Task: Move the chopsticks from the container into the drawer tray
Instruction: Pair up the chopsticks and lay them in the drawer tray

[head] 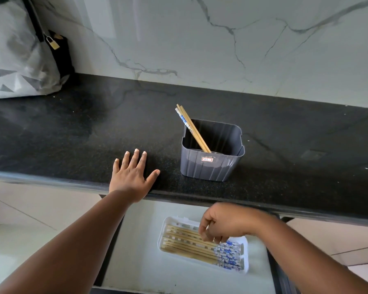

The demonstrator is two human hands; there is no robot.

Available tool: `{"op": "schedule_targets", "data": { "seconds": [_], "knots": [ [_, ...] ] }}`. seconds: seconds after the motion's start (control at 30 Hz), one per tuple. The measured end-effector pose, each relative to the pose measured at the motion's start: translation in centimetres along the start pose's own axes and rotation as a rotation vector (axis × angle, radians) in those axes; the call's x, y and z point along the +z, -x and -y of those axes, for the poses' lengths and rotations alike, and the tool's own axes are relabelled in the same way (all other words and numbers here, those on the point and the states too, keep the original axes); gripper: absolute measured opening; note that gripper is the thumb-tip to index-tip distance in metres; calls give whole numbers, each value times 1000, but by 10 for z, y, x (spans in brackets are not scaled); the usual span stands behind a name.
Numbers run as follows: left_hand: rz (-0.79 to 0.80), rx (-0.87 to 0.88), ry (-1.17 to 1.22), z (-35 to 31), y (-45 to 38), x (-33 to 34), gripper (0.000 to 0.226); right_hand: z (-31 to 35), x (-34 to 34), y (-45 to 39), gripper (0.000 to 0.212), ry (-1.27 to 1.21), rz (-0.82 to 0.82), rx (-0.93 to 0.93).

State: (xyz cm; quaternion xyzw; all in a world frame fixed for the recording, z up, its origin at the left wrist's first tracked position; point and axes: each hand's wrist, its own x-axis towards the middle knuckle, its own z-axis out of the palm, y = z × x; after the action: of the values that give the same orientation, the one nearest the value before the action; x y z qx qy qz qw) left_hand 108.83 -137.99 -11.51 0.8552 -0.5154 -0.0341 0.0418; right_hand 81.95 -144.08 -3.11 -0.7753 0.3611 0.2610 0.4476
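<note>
A dark grey ribbed container (210, 166) stands on the black countertop, right of centre. A few bamboo chopsticks (192, 127) with blue-patterned ends lean against its left inner wall. Below the counter edge, a white tray (245, 254) lies in the open drawer with several chopsticks (187, 247) laid side by side in it, patterned ends to the right. My left hand (132, 177) rests flat on the counter, fingers spread, left of the container. My right hand (223, 224) hovers over the tray with fingers curled down onto the chopsticks; whether it grips one is unclear.
The black counter (72, 134) runs across the view below a white marbled wall. A grey patterned bag (19, 56) with a black strap and small padlock sits at the far left. The open drawer (136, 262) has a pale floor and dark side rails.
</note>
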Motion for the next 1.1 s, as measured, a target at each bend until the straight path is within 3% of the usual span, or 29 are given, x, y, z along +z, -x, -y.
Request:
{"op": "schedule_targets", "data": {
  "seconds": [0.13,0.23,0.33,0.43,0.8,1.1],
  "knots": [
    [20,-8,-17,-1,0,0,88,37,-46,46,9,-259,-47,-203],
    [26,-19,-21,-1,-1,-1,98,55,-79,54,8,-436,-308,-329],
    [44,-21,-19,-1,-2,-2,100,66,-105,37,9,-509,-600,-336],
    [64,-20,-17,-1,-4,-2,101,67,-117,2,8,-382,-766,-244],
    [95,-17,-30,0,-7,-2,106,65,-120,-52,31,240,-878,13],
    [74,-11,-36,1,-6,-2,115,63,-122,-58,12,279,-918,37]
  ]
}}
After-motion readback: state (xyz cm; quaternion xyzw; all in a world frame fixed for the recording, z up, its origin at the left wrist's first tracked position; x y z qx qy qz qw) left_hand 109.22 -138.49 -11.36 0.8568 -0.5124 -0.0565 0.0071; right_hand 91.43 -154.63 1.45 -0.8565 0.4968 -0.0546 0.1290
